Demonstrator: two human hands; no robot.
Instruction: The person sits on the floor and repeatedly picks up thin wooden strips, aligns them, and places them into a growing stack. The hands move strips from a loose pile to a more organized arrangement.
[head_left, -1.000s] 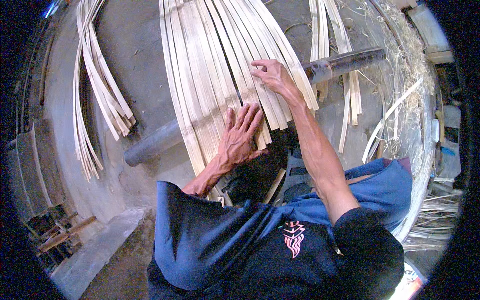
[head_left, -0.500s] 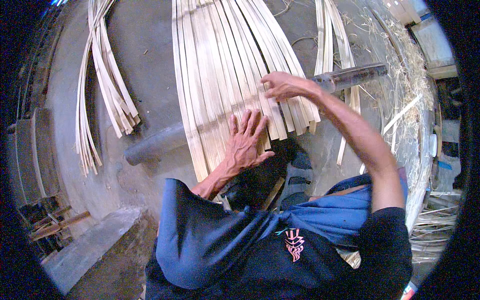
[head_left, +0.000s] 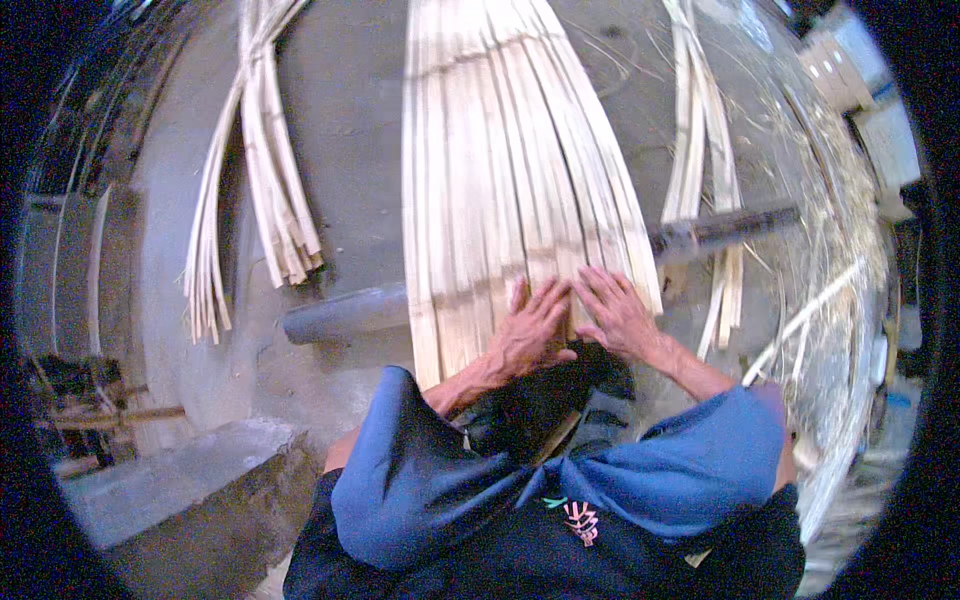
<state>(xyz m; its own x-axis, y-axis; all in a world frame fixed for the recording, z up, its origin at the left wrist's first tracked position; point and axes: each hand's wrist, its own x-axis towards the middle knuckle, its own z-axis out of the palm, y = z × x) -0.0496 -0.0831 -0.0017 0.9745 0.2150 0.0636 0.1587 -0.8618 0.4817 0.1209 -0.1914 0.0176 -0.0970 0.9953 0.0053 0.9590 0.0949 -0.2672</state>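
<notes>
Long pale strips [head_left: 490, 150], like split bamboo, lie side by side in front of me, their near ends fanned close to my knees. A dark pipe-like bar [head_left: 345, 314] runs crosswise under them, showing at both sides. My left hand [head_left: 530, 330] rests flat on the near part of the strips, fingers spread. Just right of it, my right hand [head_left: 618, 315] lies on the strips too, fingers stretched out and pointing away from me. The two hands almost touch. Nothing shows in either palm, though their undersides are hidden.
Loose bundles of similar strips lie on the grey floor at the left [head_left: 270, 180] and the right [head_left: 700, 150]. Thin shavings [head_left: 840, 190] heap along the far right. A concrete block [head_left: 190, 480] stands at the lower left.
My right hand has come down from above the strips to lie flat beside my left hand. The head view has shifted, so the scene sits further right.
</notes>
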